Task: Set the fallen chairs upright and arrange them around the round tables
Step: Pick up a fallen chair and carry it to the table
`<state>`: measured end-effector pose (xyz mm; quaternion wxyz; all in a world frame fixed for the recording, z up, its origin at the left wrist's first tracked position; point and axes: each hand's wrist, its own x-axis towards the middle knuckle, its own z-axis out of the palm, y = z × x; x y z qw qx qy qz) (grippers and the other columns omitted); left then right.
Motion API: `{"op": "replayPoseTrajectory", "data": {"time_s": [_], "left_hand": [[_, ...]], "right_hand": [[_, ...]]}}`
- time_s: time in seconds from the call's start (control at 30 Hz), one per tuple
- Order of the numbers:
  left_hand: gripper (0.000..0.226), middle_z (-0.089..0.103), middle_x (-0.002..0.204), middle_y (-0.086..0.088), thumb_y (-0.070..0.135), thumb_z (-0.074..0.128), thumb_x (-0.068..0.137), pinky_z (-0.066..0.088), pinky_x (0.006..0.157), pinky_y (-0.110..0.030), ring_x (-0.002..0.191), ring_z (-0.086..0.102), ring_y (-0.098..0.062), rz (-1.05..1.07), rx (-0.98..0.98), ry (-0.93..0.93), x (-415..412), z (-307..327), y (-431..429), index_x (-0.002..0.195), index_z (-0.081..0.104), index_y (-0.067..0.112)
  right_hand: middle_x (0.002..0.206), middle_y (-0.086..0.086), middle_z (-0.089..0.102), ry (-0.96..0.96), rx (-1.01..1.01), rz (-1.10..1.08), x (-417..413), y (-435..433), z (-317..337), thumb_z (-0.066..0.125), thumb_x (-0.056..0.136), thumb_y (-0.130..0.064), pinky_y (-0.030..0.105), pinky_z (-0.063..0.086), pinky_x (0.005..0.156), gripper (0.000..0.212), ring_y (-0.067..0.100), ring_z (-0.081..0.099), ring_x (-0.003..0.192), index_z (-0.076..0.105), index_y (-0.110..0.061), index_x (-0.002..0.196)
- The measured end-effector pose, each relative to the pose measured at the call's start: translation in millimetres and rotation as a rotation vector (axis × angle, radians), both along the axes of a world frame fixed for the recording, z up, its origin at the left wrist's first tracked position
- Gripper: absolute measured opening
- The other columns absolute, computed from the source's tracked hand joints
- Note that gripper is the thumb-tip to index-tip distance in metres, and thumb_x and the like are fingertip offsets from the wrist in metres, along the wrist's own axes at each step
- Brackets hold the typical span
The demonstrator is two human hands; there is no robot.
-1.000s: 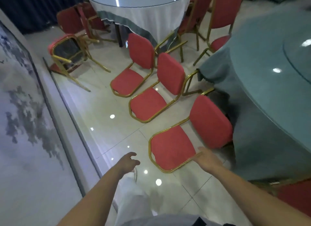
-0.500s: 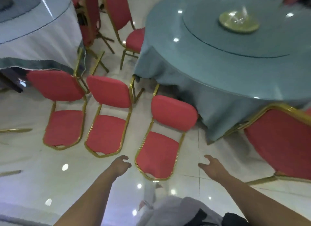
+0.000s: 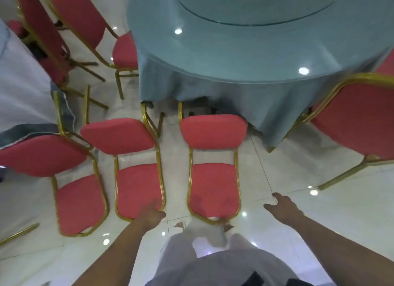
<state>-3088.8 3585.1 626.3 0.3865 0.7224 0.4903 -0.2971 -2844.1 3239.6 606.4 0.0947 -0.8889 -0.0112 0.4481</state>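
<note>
Three red chairs with gold frames lie on their backs on the tiled floor in front of me. The right fallen chair [image 3: 213, 185] lies straight ahead, its legs under the round table with the teal cloth [image 3: 245, 57]. The middle fallen chair [image 3: 138, 185] and the left fallen chair [image 3: 78, 202] lie beside it. My left hand [image 3: 151, 213] hovers over the near end of the middle chair, fingers loosely curled, holding nothing. My right hand [image 3: 281, 205] is spread open above the floor, right of the right chair.
An upright red chair [image 3: 360, 115] stands at the table's right side. Two more red chairs [image 3: 81, 19] stand at the upper left. A second table with a white and grey cloth [image 3: 23, 89] fills the left edge. My legs in light trousers [image 3: 204, 249] are at the bottom.
My view swung to face the teal table and dropped closer to the fallen chairs. Both hands moved forward; the left one now sits over the middle chair's near end.
</note>
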Motion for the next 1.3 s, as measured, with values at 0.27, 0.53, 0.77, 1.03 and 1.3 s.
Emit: {"op": "replayPoseTrajectory", "data": {"time_s": [0.27,0.53,0.77,1.03,1.3], "left_hand": [[0.059,0.050,0.142,-0.012,0.027,0.065,0.088,0.041,0.107,-0.039,0.127,0.050,-0.031,-0.317,0.045,-0.031,51.2,-65.3,81.4,0.143,0.046,0.017],[0.063,0.052,0.134,-0.012,0.017,0.061,0.087,0.045,0.071,-0.026,0.091,0.057,-0.018,-0.357,-0.098,0.026,65.1,-224.9,106.8,0.146,0.039,0.019],[0.059,0.057,0.113,-0.007,0.019,0.059,0.088,0.042,0.073,-0.029,0.091,0.057,-0.020,-0.373,-0.159,0.190,51.4,-397.4,92.2,0.144,0.040,0.019],[0.078,0.053,0.127,-0.011,0.046,0.071,0.084,0.047,0.100,-0.045,0.107,0.054,-0.026,0.057,-0.233,0.127,65.4,-578.7,68.2,0.150,0.033,0.026],[0.065,0.047,0.128,0.004,0.055,0.057,0.092,0.047,0.084,-0.045,0.113,0.050,-0.024,0.373,-0.264,0.063,88.3,-686.9,56.7,0.144,0.029,0.030]], "right_hand": [[0.145,0.016,0.042,-0.074,0.015,-0.426,-51.5,48.7,-9.0,0.062,0.092,-0.043,0.051,0.037,0.107,0.065,0.039,0.047,0.128,0.038,-0.021,0.148],[0.145,0.017,0.045,-0.015,0.073,-0.721,-103.6,105.5,-153.6,0.066,0.091,-0.040,0.038,0.043,0.096,0.068,0.035,0.050,0.126,0.038,-0.018,0.149],[0.136,0.013,0.052,0.106,0.061,-0.860,-115.4,102.8,-333.0,0.067,0.088,-0.041,0.031,0.040,0.081,0.074,0.027,0.054,0.107,0.032,-0.021,0.151],[0.152,0.013,0.038,0.094,0.111,-0.926,-88.9,80.3,-537.7,0.080,0.078,-0.046,0.037,0.040,0.094,0.100,0.033,0.045,0.132,0.021,-0.018,0.154],[0.123,-0.002,0.053,0.039,0.265,-1.081,-28.3,77.0,-649.2,0.077,0.079,-0.048,0.024,0.041,0.059,0.084,0.016,0.057,0.091,0.038,-0.015,0.145]]}}
